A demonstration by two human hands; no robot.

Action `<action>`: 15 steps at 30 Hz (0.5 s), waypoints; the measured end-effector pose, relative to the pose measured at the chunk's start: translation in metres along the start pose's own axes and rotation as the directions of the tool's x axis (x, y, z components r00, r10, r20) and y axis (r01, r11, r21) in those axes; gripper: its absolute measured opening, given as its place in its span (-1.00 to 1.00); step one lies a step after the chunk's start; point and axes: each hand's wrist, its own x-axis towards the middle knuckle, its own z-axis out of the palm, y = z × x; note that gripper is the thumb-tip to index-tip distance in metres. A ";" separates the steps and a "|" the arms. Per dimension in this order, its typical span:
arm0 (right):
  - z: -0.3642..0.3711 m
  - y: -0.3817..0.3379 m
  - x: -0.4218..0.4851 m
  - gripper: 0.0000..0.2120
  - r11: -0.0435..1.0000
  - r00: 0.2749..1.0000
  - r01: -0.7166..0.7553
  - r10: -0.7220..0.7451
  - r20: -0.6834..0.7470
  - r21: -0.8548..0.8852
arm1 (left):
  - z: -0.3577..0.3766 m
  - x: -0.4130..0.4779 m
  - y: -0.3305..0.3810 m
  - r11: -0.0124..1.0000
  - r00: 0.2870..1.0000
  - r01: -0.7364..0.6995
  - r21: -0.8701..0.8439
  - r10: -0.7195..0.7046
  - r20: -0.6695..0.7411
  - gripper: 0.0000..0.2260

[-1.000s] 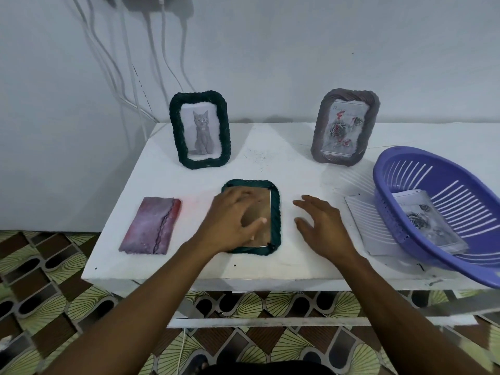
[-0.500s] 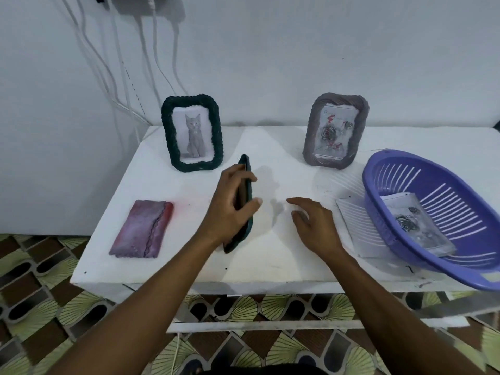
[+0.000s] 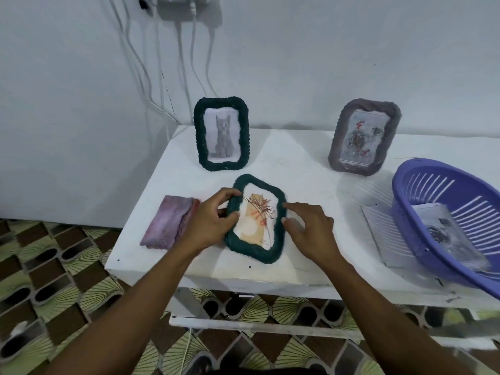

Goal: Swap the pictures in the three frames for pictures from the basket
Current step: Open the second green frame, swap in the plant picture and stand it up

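Flipped frame [image 3: 255,217] faces up; basket [image 3: 443,212] holds picture [image 3: 443,231].

Frame [image 3: 255,240]: rough yarn-like wrap, matt. Basket [image 3: 405,201]: smooth glossy plastic. Table [image 3: 305,169]: matt white, possibly painted.

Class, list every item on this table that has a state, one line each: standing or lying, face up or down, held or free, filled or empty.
Cat frame: standing upright, holds cat picture.
Grey frame: standing, leaning back, holds picture.
Green frame: lying face up, flower picture showing.
Left hand: gripping the green frame's left edge.
Right hand: open, fingertips at the frame's right edge.
Basket: tilted, holds a picture.
Pink cloth: folded, lying flat, untouched.
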 end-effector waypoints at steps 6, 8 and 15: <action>-0.011 0.026 -0.017 -0.62 0.987 0.997 -0.054 0.044 -0.071 -0.151 | 0.029 0.005 -0.017 0.767 0.974 -0.225 0.602 0.193 0.118 -0.61; -0.012 0.028 -0.018 -0.61 0.985 0.996 -0.070 0.058 -0.074 -0.161 | 0.028 0.006 -0.022 0.718 0.965 -0.264 0.644 0.198 0.174 -0.57; -0.007 0.026 -0.020 -0.60 0.975 0.992 -0.069 0.044 -0.120 -0.213 | -0.056 0.008 -0.052 0.575 0.967 -0.093 0.813 0.246 -0.063 -0.54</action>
